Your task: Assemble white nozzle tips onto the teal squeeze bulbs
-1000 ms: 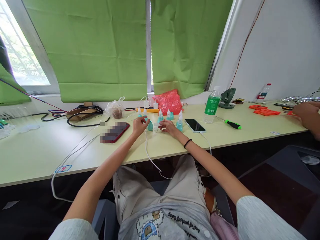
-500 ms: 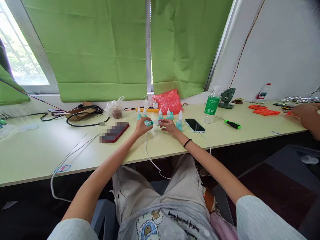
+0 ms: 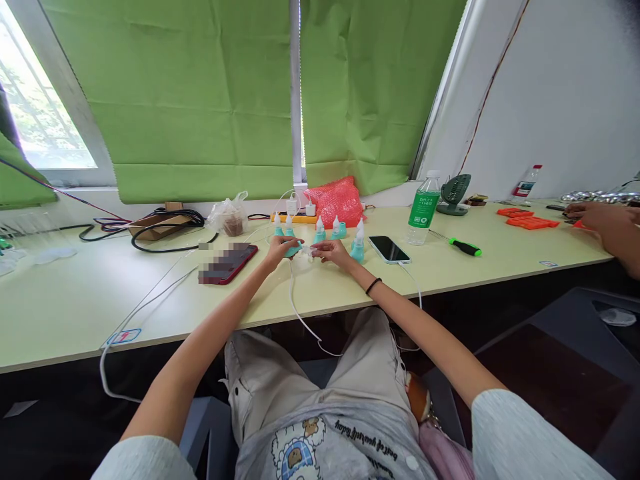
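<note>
My left hand point(image 3: 278, 251) is closed around a teal squeeze bulb point(image 3: 293, 250), its mouth turned to the right. Facing it, my right hand point(image 3: 332, 253) pinches a small clear plastic piece point(image 3: 307, 250), held right at the bulb's mouth; whether the two touch I cannot tell. Below the fingers lies another little clear piece point(image 3: 311, 259) on the table. Several teal bulbs with white pointed tips stand upright beyond my hands, among them one bulb point(image 3: 320, 231) in the middle and another bulb point(image 3: 357, 248) to the right.
A phone point(image 3: 389, 249) on a cable, a water bottle point(image 3: 424, 208) and a screwdriver point(image 3: 465, 247) lie to the right. On the left is a red-edged phone point(image 3: 243, 265). Behind stand a red bubble-wrap bag point(image 3: 336, 203) and a power strip point(image 3: 295, 218). Another person's hand point(image 3: 600, 217) is far right.
My left hand has tilted the bulb so its mouth faces right instead of up. My right hand has moved slightly left, bringing the clear piece to it. The other person's hand shifted left.
</note>
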Available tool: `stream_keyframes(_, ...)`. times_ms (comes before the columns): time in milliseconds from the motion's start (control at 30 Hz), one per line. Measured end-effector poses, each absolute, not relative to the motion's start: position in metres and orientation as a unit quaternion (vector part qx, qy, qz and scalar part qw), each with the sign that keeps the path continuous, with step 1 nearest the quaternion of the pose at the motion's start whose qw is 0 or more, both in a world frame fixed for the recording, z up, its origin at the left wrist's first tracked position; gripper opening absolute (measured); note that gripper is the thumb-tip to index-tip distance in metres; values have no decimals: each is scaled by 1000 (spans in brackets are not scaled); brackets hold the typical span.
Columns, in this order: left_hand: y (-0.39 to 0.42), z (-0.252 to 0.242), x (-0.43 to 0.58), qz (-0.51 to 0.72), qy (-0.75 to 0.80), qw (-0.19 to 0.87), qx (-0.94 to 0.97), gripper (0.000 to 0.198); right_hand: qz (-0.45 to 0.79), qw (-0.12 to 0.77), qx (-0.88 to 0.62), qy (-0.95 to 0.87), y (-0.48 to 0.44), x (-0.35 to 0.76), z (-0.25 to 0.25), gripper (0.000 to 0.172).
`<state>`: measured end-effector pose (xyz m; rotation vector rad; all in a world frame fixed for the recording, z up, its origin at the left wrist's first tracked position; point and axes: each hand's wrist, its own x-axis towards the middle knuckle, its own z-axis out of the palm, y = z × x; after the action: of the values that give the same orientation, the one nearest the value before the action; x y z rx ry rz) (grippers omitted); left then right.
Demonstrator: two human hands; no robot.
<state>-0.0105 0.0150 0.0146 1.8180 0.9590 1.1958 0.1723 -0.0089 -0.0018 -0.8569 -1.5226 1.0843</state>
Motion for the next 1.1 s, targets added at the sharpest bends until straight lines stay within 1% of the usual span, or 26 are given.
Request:
stream_keyframes(200,15,14,-8,446,382,439,680,17,427,533,-349,-642,-10,172,0,26)
stream_keyframes(333,15,14,-9,438,385,466,665,14,412,522,-353,-658,-7,172,-2,29)
stream_keyframes(433,15,16,-13,425,379,491,659,18,388,522,-354,-672,-4,172,-5,31)
stream_keyframes(533,15,17,-16,407,373,510,659,26,352,530,-356,-685,-2,171,-7,29)
stream_keyframes(667,15,16,-18,390,378,513,665,36,307,540,-354,-699,-2,169,-10,25)
stream_keyframes(767,13,16,-19,367,377,511,679,38,294,536,-356,-706,-4,169,-10,26)
stream_keyframes(900,10,17,-21,339,377,500,702,44,317,509,-352,-719,-8,170,-8,26)
stream_keyframes(1100,7,19,-17,356,355,466,728,42,393,483,-343,-703,-11,173,-3,30)
